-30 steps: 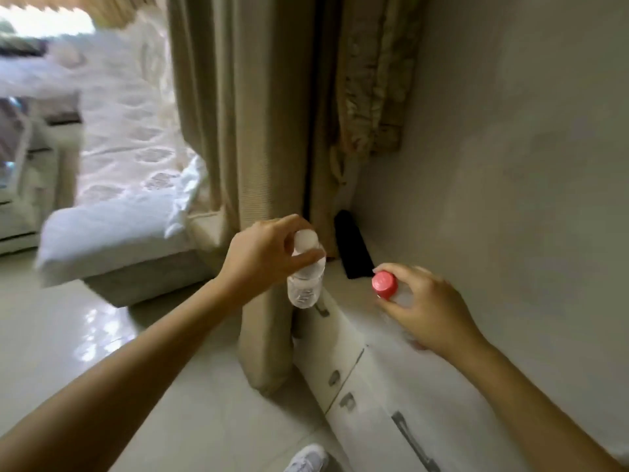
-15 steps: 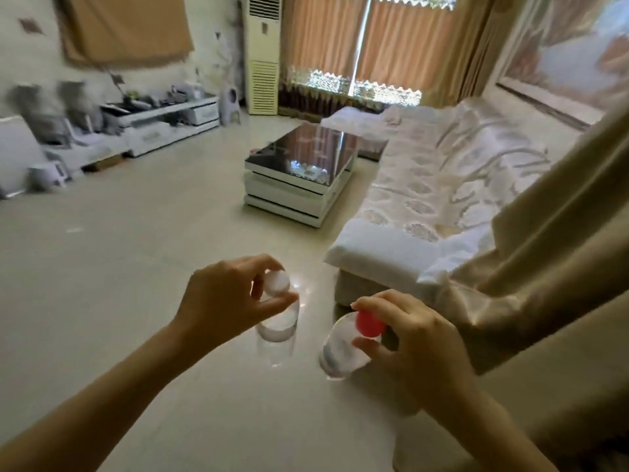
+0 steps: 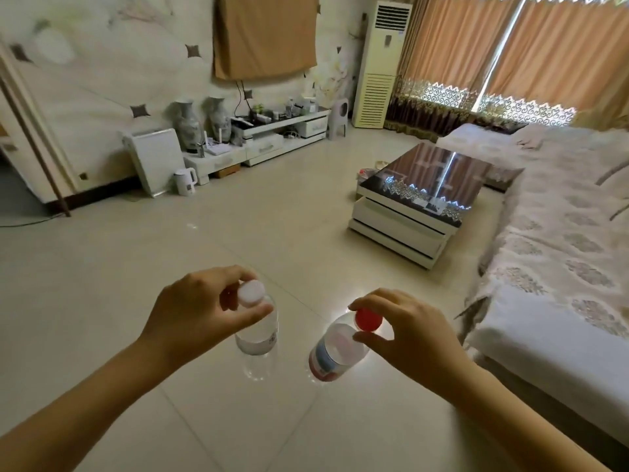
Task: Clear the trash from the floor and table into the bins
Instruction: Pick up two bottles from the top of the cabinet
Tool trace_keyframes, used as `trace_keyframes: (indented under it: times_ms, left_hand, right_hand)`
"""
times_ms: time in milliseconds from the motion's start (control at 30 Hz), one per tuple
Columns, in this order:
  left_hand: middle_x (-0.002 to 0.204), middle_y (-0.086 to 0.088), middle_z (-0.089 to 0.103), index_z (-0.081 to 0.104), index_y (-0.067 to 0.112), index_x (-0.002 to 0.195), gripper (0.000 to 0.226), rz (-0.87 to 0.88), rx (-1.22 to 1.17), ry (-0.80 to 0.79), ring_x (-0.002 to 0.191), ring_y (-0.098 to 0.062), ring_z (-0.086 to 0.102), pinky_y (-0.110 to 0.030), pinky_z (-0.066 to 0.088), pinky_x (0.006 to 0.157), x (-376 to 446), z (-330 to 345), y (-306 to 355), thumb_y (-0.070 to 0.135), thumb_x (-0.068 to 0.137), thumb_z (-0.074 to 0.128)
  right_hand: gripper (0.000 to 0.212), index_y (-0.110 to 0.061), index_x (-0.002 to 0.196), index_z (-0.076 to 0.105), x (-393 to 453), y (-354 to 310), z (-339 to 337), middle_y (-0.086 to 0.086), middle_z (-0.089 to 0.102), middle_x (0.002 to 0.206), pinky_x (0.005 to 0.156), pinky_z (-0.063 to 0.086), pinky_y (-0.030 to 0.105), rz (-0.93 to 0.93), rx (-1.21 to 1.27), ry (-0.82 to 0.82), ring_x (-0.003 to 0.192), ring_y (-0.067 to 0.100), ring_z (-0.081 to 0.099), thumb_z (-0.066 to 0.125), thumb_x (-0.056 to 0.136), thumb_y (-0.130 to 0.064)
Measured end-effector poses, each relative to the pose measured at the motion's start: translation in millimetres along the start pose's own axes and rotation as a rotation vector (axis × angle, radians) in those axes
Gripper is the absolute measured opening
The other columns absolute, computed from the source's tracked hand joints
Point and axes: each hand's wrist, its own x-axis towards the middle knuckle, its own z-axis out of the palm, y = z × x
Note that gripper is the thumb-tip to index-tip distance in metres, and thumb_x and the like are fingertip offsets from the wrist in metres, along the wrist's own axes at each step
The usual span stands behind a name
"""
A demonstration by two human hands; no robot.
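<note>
Above the pale glossy tiled floor (image 3: 102,301), at about 7 o'clock in the head view, the left hand (image 3: 194,315) is closed in a pinch on the neck of a clear plastic bottle with a white cap (image 3: 257,332), which hangs upright from thumb and fingers. At about 5 o'clock the right hand (image 3: 412,338) pinches a clear plastic bottle with a red cap and red-and-blue label (image 3: 335,352) by its cap; this one tilts, base toward the left. The two bottles hang near each other, apart. A low white coffee table with a dark glass top (image 3: 408,226) stands at 2 o'clock, beside a sofa under a pale patterned cover (image 3: 561,250) at 3 o'clock.
</note>
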Motion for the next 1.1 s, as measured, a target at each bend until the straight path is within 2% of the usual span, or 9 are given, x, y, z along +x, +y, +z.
trace_keyframes:
  times_ms: [67, 200, 333, 433, 567, 700, 800, 967, 1100]
  left_hand:
    - [0.063, 0.018, 0.057, 0.06, 0.04, 0.083, 0.04, -0.015, 0.016, -0.006, 0.071, -0.005, 0.057, -0.017, 0.041, 0.049, 42, 12, -32, 0.076, 0.07, 0.052]
    - [0.068, 0.019, 0.058, 0.06, 0.04, 0.084, 0.04, -0.057, 0.019, 0.02, 0.065, -0.004, 0.056, -0.024, 0.047, 0.052, 141, 36, -100, 0.076, 0.07, 0.052]
    - [0.069, 0.02, 0.058, 0.058, 0.042, 0.083, 0.037, -0.158, 0.035, 0.023, 0.069, -0.004, 0.057, -0.021, 0.046, 0.051, 242, 42, -161, 0.075, 0.07, 0.052]
    - [0.073, 0.022, 0.06, 0.062, 0.039, 0.084, 0.039, -0.207, 0.056, 0.052, 0.075, -0.004, 0.058, -0.018, 0.043, 0.051, 313, 38, -203, 0.074, 0.069, 0.054]
    - [0.073, 0.019, 0.061, 0.062, 0.038, 0.082, 0.041, -0.269, 0.063, 0.09, 0.076, -0.006, 0.057, -0.024, 0.045, 0.049, 401, 42, -267, 0.075, 0.067, 0.052]
    - [0.067, 0.021, 0.057, 0.058, 0.04, 0.078, 0.045, -0.278, 0.121, 0.09, 0.078, 0.005, 0.052, -0.015, 0.035, 0.048, 515, 60, -344, 0.082, 0.066, 0.045]
    - [0.07, 0.02, 0.059, 0.057, 0.04, 0.077, 0.044, -0.27, 0.094, 0.045, 0.077, 0.006, 0.051, -0.018, 0.034, 0.051, 632, 84, -389, 0.08, 0.063, 0.045]
    - [0.072, 0.018, 0.06, 0.06, 0.036, 0.082, 0.043, -0.092, 0.056, -0.084, 0.069, -0.001, 0.056, -0.021, 0.039, 0.053, 852, 151, -409, 0.076, 0.068, 0.053]
    - [0.066, 0.02, 0.057, 0.056, 0.036, 0.081, 0.04, 0.073, 0.059, -0.159, 0.063, 0.001, 0.054, -0.016, 0.034, 0.048, 1016, 225, -408, 0.074, 0.071, 0.056]
  right_hand:
    - [0.04, -0.036, 0.109, 0.062, 56, 18, 20, -0.016, 0.068, 0.098, 0.065, 0.056, 0.02, -0.021, -0.004, -0.009, 0.079, 0.005, 0.064, 0.076, 0.072, -0.044]
    - [0.043, -0.032, 0.105, 0.066, 182, 64, 60, -0.014, 0.07, 0.094, 0.062, 0.055, 0.019, -0.08, -0.029, -0.009, 0.077, 0.007, 0.066, 0.082, 0.066, -0.041]
    - [0.046, -0.03, 0.105, 0.066, 316, 103, 89, -0.012, 0.07, 0.094, 0.063, 0.055, 0.021, -0.119, -0.035, -0.039, 0.078, 0.009, 0.067, 0.083, 0.064, -0.04]
    - [0.044, -0.033, 0.108, 0.064, 418, 124, 108, -0.013, 0.069, 0.096, 0.064, 0.051, 0.018, -0.197, -0.023, -0.076, 0.079, 0.008, 0.065, 0.08, 0.068, -0.042]
    - [0.038, -0.036, 0.111, 0.06, 545, 153, 145, -0.017, 0.066, 0.1, 0.064, 0.056, 0.021, -0.263, 0.041, -0.123, 0.079, 0.003, 0.063, 0.074, 0.076, -0.041]
    - [0.036, -0.034, 0.108, 0.061, 669, 203, 186, -0.014, 0.065, 0.1, 0.059, 0.057, 0.022, -0.302, 0.078, -0.153, 0.075, 0.003, 0.063, 0.076, 0.076, -0.036]
    - [0.037, -0.031, 0.107, 0.062, 751, 254, 199, -0.012, 0.065, 0.103, 0.057, 0.056, 0.023, -0.238, 0.069, -0.17, 0.072, 0.007, 0.065, 0.078, 0.074, -0.036]
    - [0.04, -0.028, 0.106, 0.065, 864, 357, 196, -0.01, 0.067, 0.099, 0.061, 0.039, 0.004, -0.064, 0.05, -0.207, 0.069, 0.006, 0.065, 0.08, 0.07, -0.037]
    - [0.044, -0.029, 0.113, 0.061, 940, 464, 217, -0.009, 0.067, 0.102, 0.064, 0.055, 0.017, 0.086, 0.081, -0.178, 0.076, 0.009, 0.068, 0.077, 0.073, -0.04]
